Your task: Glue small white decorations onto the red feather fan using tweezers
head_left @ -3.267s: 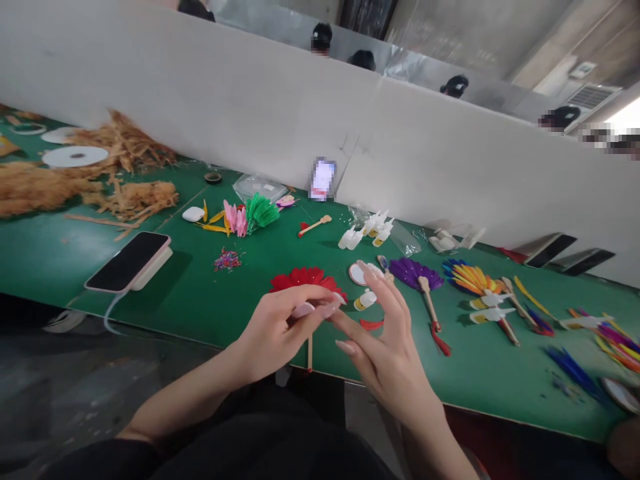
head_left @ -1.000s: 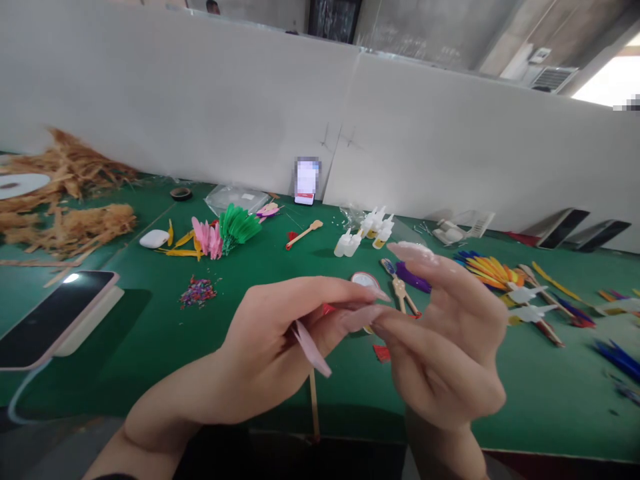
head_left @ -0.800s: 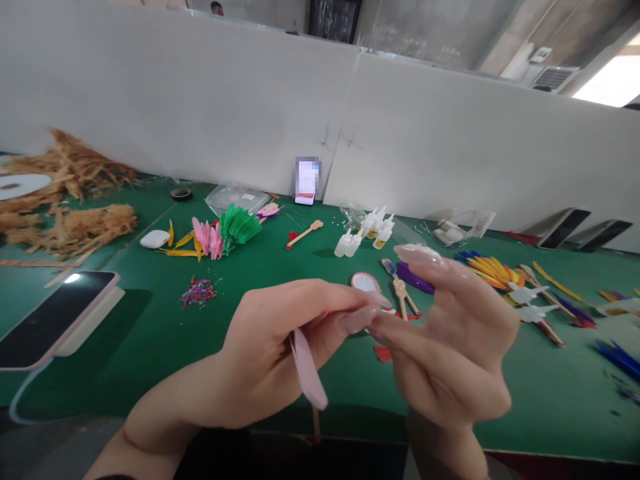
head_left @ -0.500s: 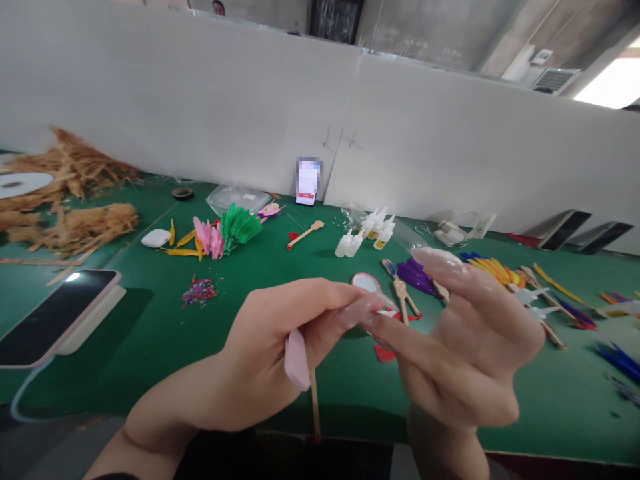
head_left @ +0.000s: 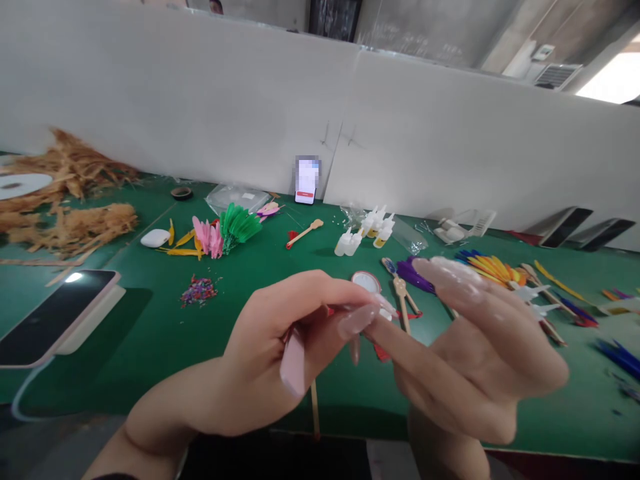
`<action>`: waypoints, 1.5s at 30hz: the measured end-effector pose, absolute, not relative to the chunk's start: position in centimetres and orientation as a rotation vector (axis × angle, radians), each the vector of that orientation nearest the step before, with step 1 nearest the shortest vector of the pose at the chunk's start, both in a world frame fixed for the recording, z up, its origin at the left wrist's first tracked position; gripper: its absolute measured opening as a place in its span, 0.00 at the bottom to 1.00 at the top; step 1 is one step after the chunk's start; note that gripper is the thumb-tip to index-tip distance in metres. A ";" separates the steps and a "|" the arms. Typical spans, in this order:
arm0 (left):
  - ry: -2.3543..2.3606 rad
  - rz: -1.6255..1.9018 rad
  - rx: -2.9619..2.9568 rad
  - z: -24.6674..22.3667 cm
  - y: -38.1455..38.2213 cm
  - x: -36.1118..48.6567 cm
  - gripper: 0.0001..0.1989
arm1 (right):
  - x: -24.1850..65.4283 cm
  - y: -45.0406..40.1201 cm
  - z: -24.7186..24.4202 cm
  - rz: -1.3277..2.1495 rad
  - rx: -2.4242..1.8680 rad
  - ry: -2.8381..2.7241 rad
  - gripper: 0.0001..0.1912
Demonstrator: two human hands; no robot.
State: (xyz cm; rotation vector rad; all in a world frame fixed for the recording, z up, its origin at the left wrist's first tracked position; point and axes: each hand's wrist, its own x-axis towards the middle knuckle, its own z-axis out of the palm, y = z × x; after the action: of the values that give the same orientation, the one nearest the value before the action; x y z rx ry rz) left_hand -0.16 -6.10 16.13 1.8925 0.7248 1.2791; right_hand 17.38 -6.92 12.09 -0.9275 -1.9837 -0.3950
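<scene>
My left hand point(head_left: 280, 360) is closed around a flat pink tool point(head_left: 293, 363) whose blunt end sticks out below the fingers. Its kind does not show. Thumb and forefinger of that hand meet at the tip of a stretched finger of my right hand point(head_left: 465, 360); anything tiny between them is hidden. The right hand's upper fingers stand apart from that lower finger. Behind the fingertips lie a small round white-faced container point(head_left: 367, 283), a carved wooden stick point(head_left: 401, 293) and some red pieces point(head_left: 383, 352). A thin wooden stick point(head_left: 315, 410) shows below my left hand.
White dropper bottles point(head_left: 349, 243) stand mid-table. Green feathers point(head_left: 240, 223), pink feathers point(head_left: 209, 237) and coloured bits point(head_left: 199, 291) lie left of them. A phone point(head_left: 60, 317) sits at the left, brown fibre point(head_left: 70, 160) behind it. Yellow-orange feathers point(head_left: 495, 268) lie at the right.
My right hand's upper fingers and knuckles have shifted slightly right and down. The left hand has barely moved, and its fingertips still touch the right finger.
</scene>
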 end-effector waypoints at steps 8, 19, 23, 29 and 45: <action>0.701 1.308 1.937 16.1 -6.3 0.2 0.07 | 16.5 -6.4 13.7 -0.676 -0.727 -1.743 0.05; 0.702 1.333 1.899 15.7 -6.9 0.1 0.07 | 16.6 -6.3 13.7 -0.647 -0.607 -1.738 0.07; 0.680 1.368 1.944 15.5 -6.5 0.4 0.05 | 16.4 -6.3 13.8 -0.647 -0.604 -1.710 0.08; 0.683 1.414 2.043 15.2 -6.6 0.4 0.05 | 16.1 -6.4 13.8 -0.650 -0.639 -1.697 0.11; 0.687 1.552 2.061 15.1 -6.5 1.1 0.07 | 16.0 -6.5 14.0 -0.556 -0.688 -1.665 0.13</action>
State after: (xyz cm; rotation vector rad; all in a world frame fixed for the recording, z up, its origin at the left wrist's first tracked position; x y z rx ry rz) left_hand 1.09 -6.54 15.05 2.0610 0.6869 1.5517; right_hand 15.98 -6.55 13.98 -0.6884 -1.6653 -0.5557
